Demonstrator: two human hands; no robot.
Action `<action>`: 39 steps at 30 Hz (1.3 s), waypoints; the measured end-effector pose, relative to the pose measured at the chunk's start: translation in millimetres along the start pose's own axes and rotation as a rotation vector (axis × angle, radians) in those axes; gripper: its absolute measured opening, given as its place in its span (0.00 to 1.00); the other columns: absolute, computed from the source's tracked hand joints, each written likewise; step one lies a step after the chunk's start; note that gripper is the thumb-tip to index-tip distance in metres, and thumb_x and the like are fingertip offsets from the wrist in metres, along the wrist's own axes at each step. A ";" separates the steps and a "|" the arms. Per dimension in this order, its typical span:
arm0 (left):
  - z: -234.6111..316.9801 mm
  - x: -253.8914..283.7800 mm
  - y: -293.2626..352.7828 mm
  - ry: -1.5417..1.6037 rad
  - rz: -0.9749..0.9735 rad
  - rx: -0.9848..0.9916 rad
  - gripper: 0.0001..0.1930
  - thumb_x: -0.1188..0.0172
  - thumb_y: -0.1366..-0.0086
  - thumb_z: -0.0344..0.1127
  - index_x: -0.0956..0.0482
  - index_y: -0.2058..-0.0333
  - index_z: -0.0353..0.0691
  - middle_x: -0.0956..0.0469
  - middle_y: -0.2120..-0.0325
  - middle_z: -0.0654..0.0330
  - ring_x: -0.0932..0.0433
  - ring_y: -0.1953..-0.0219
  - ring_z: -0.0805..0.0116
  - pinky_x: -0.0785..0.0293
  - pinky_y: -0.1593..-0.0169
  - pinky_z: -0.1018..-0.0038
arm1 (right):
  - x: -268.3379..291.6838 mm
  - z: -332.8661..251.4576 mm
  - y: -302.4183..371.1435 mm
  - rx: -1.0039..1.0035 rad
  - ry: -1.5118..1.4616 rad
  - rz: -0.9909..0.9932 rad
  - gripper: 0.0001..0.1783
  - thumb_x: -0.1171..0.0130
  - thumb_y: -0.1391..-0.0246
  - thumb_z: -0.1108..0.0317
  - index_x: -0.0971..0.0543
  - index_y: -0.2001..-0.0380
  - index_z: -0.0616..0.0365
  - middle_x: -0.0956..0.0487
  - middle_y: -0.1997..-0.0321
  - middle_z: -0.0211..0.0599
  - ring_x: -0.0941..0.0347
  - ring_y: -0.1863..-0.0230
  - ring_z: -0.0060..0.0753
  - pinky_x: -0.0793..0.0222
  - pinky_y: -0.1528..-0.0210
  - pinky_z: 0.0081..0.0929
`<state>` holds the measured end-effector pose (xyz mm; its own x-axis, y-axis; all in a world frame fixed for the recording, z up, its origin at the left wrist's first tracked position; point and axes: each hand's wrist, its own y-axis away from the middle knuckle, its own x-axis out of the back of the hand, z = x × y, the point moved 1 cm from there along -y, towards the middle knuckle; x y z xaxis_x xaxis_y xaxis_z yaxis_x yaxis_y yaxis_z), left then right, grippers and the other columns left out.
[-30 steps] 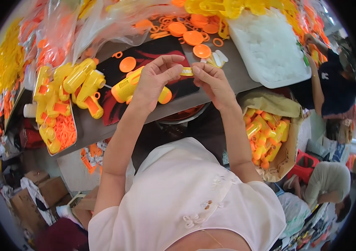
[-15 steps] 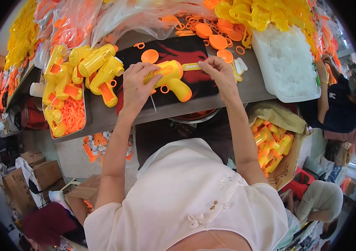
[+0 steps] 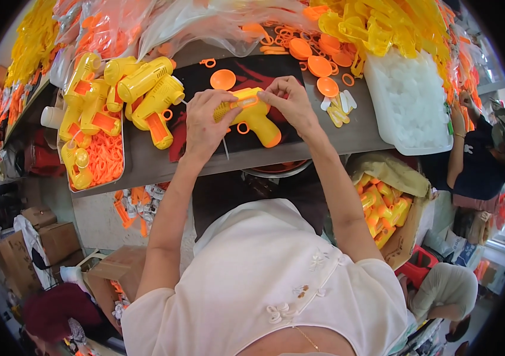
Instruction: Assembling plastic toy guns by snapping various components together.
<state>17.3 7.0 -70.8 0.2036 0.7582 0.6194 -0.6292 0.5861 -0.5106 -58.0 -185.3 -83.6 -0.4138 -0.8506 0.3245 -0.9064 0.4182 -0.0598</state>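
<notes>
A yellow toy bubble gun with an orange-ended grip lies on its side on a black and red sheet. My left hand is closed round its front end. A small yellow strip with printing rests along the gun's upper side. My right hand pinches with thumb and finger at the strip's right end; its fingertips touch the gun. An orange ring sticks out by the grip. From under my left hand a thin pale stick points toward me. Just beyond lies an orange round cap.
Yellow gun bodies and small orange parts fill a tray at left. Orange caps, yellow and white strips and a white tub stand right. Guns fill a box below. Another person works far right.
My right hand has moved left and brought the yellow strip from beside the gun onto its side. My left hand still holds the gun's front.
</notes>
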 end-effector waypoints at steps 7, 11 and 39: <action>-1.9 -3.1 3.4 -0.015 0.022 0.029 0.10 0.31 0.48 0.33 0.20 0.67 0.42 0.22 0.63 0.64 0.27 0.57 0.64 0.35 0.52 0.68 | 5.7 -6.1 -6.9 0.051 0.081 -0.102 0.15 0.32 0.53 0.60 0.21 0.73 0.61 0.33 0.63 0.29 0.39 0.69 0.17 0.38 0.64 0.18; -0.9 -3.1 4.8 -0.041 0.032 0.058 0.10 0.31 0.48 0.35 0.19 0.66 0.43 0.23 0.61 0.66 0.28 0.56 0.64 0.35 0.52 0.67 | 6.1 -16.4 -2.0 0.085 0.159 -0.121 0.12 0.33 0.51 0.63 0.22 0.70 0.59 0.33 0.63 0.30 0.36 0.64 0.21 0.37 0.62 0.19; -2.0 -8.2 6.9 -0.070 0.005 -0.073 0.09 0.37 0.44 0.33 0.20 0.63 0.42 0.24 0.59 0.58 0.28 0.54 0.57 0.35 0.48 0.64 | -4.9 9.3 -8.6 0.080 -0.072 -0.373 0.29 0.35 0.48 0.61 0.29 0.46 0.64 0.25 0.51 0.39 0.29 0.51 0.30 0.33 0.47 0.27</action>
<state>12.8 5.4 -80.6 0.1466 0.7408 0.6555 -0.5731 0.6037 -0.5541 -49.0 -187.7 -93.5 -0.0566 -0.9608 0.2713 -0.9984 0.0518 -0.0248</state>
